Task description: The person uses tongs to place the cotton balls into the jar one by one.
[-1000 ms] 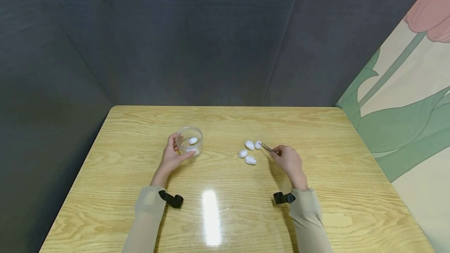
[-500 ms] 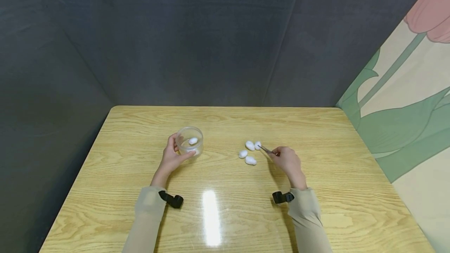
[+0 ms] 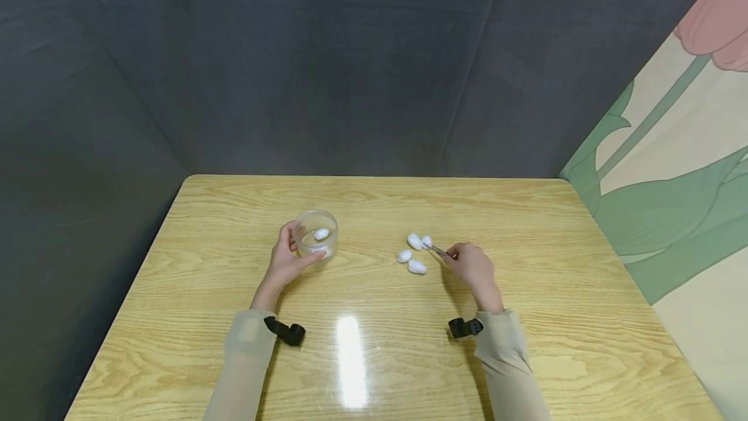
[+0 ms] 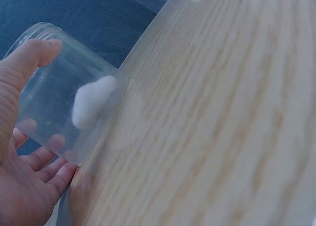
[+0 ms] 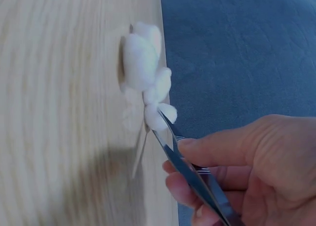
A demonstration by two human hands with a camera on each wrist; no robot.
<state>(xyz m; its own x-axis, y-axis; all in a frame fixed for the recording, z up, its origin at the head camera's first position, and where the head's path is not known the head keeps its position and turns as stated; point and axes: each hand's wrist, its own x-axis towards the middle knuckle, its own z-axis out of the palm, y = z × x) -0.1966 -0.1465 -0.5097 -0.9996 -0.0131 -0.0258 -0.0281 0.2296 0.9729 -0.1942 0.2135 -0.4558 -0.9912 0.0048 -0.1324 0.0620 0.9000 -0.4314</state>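
My left hand (image 3: 285, 267) holds a clear plastic jar (image 4: 59, 97) from its left side, thumb at the near side and fingers round the back. The jar stands on the table with its mouth up, and a white cotton ball (image 4: 93, 101) lies inside. In my right hand (image 5: 261, 161) a pair of metal tweezers (image 5: 190, 175) is pinched between thumb and fingers. Its tips press into a cotton ball (image 5: 154, 118), the rightmost of a small group. Close by on the table lie another cotton ball (image 3: 414, 241), a small one (image 3: 404, 256) and a longer one (image 3: 417, 267).
Both hands work over a light wood-grain table (image 3: 374, 317). A dark curtain (image 3: 327, 70) hangs behind its far edge, and a flower-patterned cloth (image 3: 672, 213) is at the right. Each sleeve carries a black wrist camera (image 3: 286, 331).
My right hand has shifted slightly left with the tweezers, and the cotton ball at their tips has moved left against its neighbour. The left hand and jar have stayed in place.
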